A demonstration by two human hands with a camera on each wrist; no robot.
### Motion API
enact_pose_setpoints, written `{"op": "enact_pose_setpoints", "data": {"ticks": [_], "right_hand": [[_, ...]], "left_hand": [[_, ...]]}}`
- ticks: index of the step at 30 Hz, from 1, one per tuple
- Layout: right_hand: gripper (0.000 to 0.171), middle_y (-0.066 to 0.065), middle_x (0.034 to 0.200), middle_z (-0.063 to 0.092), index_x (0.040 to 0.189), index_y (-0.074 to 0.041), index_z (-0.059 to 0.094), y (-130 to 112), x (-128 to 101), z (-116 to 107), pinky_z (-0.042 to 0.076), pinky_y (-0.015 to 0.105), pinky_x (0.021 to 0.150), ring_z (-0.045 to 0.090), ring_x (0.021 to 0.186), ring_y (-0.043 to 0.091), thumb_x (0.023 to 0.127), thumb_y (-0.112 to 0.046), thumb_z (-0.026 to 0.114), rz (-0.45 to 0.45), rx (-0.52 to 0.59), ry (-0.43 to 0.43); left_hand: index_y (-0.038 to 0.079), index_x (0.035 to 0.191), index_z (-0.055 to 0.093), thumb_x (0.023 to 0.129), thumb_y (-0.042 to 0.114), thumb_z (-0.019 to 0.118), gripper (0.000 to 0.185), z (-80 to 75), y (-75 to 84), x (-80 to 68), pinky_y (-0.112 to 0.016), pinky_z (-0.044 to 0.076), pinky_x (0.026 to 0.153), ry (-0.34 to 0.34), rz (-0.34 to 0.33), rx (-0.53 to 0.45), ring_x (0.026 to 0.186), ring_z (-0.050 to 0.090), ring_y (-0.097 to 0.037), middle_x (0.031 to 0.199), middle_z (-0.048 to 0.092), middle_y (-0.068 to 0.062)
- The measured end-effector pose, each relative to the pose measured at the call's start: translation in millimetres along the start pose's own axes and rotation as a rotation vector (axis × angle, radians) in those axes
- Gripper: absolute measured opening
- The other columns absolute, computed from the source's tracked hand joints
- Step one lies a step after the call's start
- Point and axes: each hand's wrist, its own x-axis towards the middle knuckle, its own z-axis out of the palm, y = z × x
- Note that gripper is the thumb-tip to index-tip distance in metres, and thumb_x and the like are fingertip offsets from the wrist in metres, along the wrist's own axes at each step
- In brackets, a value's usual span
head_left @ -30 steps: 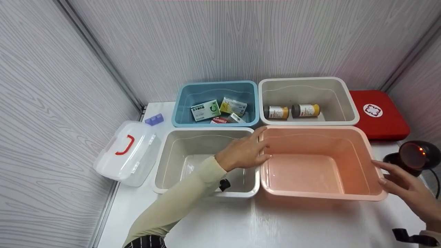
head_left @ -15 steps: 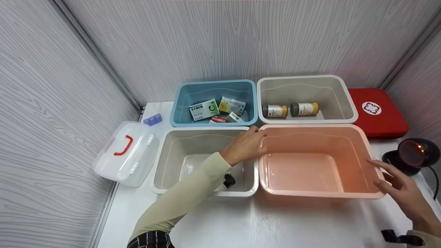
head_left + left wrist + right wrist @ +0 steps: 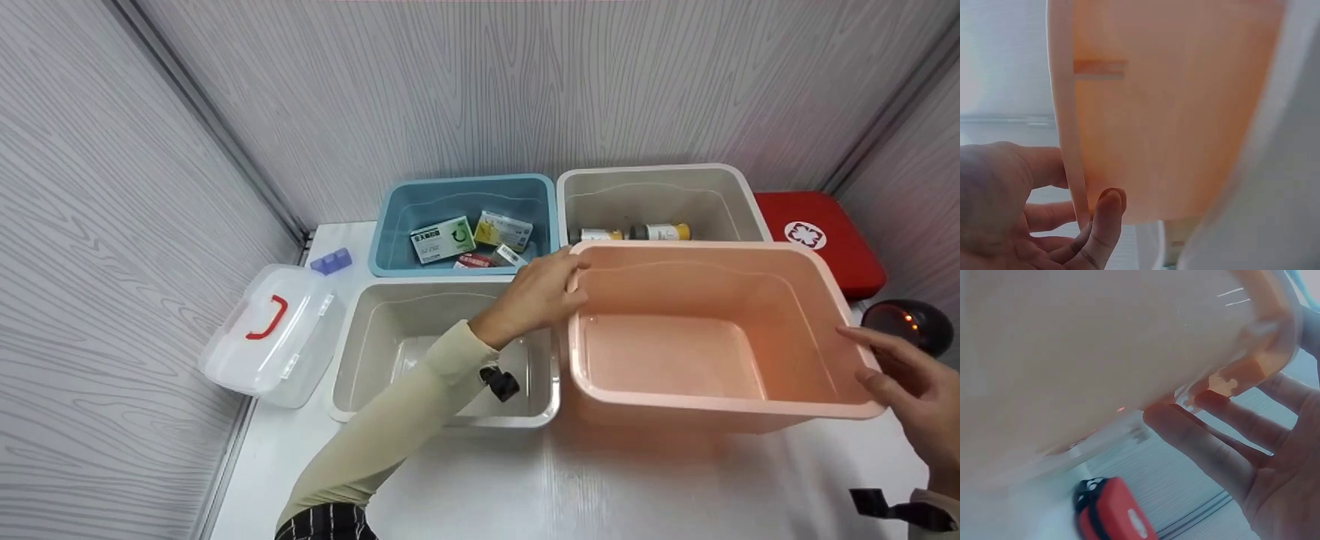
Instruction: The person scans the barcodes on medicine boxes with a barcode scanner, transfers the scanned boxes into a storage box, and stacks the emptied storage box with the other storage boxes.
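Note:
A pink plastic bin [image 3: 727, 401] is held up off the white table, its front rim tilted slightly. My left hand [image 3: 536, 296] grips its left rim; in the left wrist view, the fingers of that hand [image 3: 1016, 202] wrap the rim from both sides. At the right end, my right hand [image 3: 919, 397] pinches the rim between thumb and fingers. The right wrist view has the right hand [image 3: 1292, 478] with its fingers against the bin's underside and wall. The bin's inside holds nothing visible.
Left of it stands a grey bin [image 3: 446, 422]. Behind are a blue bin [image 3: 465, 181] with several medicine boxes [image 3: 442, 240] and another grey bin [image 3: 652, 171] with two bottles [image 3: 664, 232]. Around them lie a red case [image 3: 832, 240], a black device [image 3: 911, 324], a clear box [image 3: 262, 337] and a purple pill case [image 3: 331, 261].
Both hands have raised the pink bin from the table and shifted it a little right. It now overlaps the back grey bin's front rim and partly hides the bottles.

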Motion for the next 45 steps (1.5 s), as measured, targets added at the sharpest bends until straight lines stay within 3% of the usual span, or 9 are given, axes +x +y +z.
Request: {"op": "enact_pose_setpoints", "data": {"ticks": [4, 8, 12, 17, 23, 25, 31, 40, 45], "right_hand": [[0.046, -0.027, 0.131, 0.063, 0.147, 0.003, 0.064, -21, 10, -9, 0.056, 0.007, 0.073, 0.067, 0.089, -0.008, 0.102, 0.008, 0.060, -0.051, -0.001, 0.006], [0.047, -0.026, 0.131, 0.063, 0.149, 0.000, 0.063, -40, 21, -18, 0.055, 0.006, 0.072, 0.067, 0.087, -0.009, 0.103, 0.008, 0.059, -0.087, 0.000, -0.011], [0.049, -0.024, 0.133, 0.064, 0.149, 0.001, 0.063, -61, 30, -20, 0.055, 0.005, 0.075, 0.068, 0.094, -0.010, 0.102, 0.010, 0.057, -0.105, 0.018, -0.004], [0.047, -0.025, 0.138, 0.061, 0.150, -0.002, 0.063, -89, 38, -17, 0.055, 0.005, 0.075, 0.068, 0.096, -0.014, 0.104, 0.005, 0.058, -0.123, 0.023, 0.001], [0.047, -0.023, 0.127, 0.063, 0.153, -0.010, 0.063, -124, 51, -13, 0.056, 0.014, 0.055, 0.073, 0.078, -0.010, 0.107, -0.003, 0.060, -0.095, 0.016, -0.010], [0.045, -0.022, 0.122, 0.065, 0.152, -0.010, 0.064, -135, 52, -7, 0.055, 0.014, 0.052, 0.072, 0.074, -0.009, 0.107, -0.004, 0.061, -0.098, 0.014, -0.004], [0.037, -0.003, 0.123, 0.077, 0.141, 0.000, 0.070, -160, 55, 23, 0.059, 0.013, 0.075, 0.073, 0.090, 0.009, 0.105, 0.002, 0.063, -0.114, 0.130, -0.022], [0.041, 0.015, 0.142, 0.066, 0.140, 0.003, 0.069, -181, 50, 77, 0.064, 0.022, 0.084, 0.076, 0.111, 0.017, 0.100, 0.010, 0.064, -0.151, 0.409, -0.176], [0.045, 0.013, 0.147, 0.060, 0.141, -0.001, 0.069, -192, 48, 111, 0.064, 0.027, 0.093, 0.073, 0.123, 0.020, 0.098, 0.011, 0.068, -0.225, 0.385, -0.287]], "left_hand": [[0.006, 0.148, 0.066, 0.100, 0.011, 0.064, 0.048, -15.6, 7.2, -1.6, -0.033, 0.053, 0.106, 0.029, -0.014, -0.077, 0.143, 0.060, -0.027, 0.171, 0.043, -0.019], [0.006, 0.148, 0.066, 0.103, 0.013, 0.064, 0.046, -34.9, 10.0, -5.2, -0.022, 0.048, 0.080, 0.051, -0.022, -0.141, 0.114, 0.071, -0.023, 0.171, 0.044, -0.015], [0.008, 0.148, 0.067, 0.104, 0.016, 0.065, 0.045, -61.9, 14.4, -10.9, -0.019, 0.047, 0.064, 0.083, -0.036, -0.177, 0.083, 0.069, -0.015, 0.169, 0.049, -0.011], [0.009, 0.149, 0.067, 0.105, 0.016, 0.064, 0.045, -92.6, 16.3, -20.3, -0.019, 0.054, 0.060, 0.102, -0.051, -0.225, 0.071, 0.073, -0.009, 0.160, 0.059, -0.011], [0.010, 0.148, 0.068, 0.105, 0.018, 0.064, 0.044, -121.5, 10.4, -35.1, -0.023, 0.060, 0.059, 0.142, -0.053, -0.295, 0.067, 0.074, -0.008, 0.154, 0.064, -0.014], [0.010, 0.147, 0.069, 0.105, 0.019, 0.063, 0.044, -131.7, 5.9, -41.3, -0.021, 0.055, 0.054, 0.161, -0.049, -0.282, 0.060, 0.069, -0.007, 0.158, 0.061, -0.013], [0.008, 0.147, 0.068, 0.104, 0.014, 0.060, 0.044, -156.3, -18.7, -60.9, -0.017, 0.054, 0.054, 0.166, -0.079, -0.292, 0.055, 0.066, -0.003, 0.168, 0.049, -0.011], [0.012, 0.149, 0.068, 0.107, 0.020, 0.058, 0.044, -187.1, -60.6, -93.6, -0.020, 0.050, 0.057, 0.127, -0.172, -0.192, 0.062, 0.062, -0.002, 0.143, 0.068, -0.017], [0.013, 0.150, 0.067, 0.106, 0.020, 0.060, 0.045, -202.6, -88.0, -120.4, -0.020, 0.051, 0.061, 0.125, -0.221, -0.170, 0.068, 0.062, -0.002, 0.161, 0.055, -0.014]]}}
